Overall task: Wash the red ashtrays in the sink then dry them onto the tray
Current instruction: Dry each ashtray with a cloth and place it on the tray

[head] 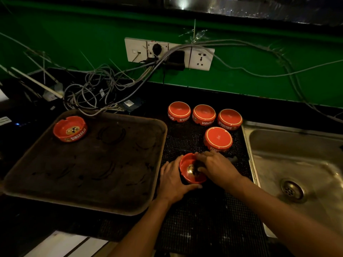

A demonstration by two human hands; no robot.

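- Near ashtray (192, 168): red, with a gold and dark emblem inside; a dark cloth (197, 168) lies in it.
- Ashtray on tray (70, 129): red, a gold and black emblem on its floor, white "SINGARAJA" lettering on its side.
- Four upturned ashtrays (218, 138): red-orange bases, each ringed by a thin pale line, white lettering on their sides.
- Tray (89, 164): dark brown, with a paler tan rim and faint dark ring marks.
- Mat (204, 219): black, in a fine dotted grid.
- Sink (297, 164): silver-grey steel.
- Wall (74, 34): bright green.
- Socket panel (200, 58): white.
- Cables (96, 89): grey and white, tangled.
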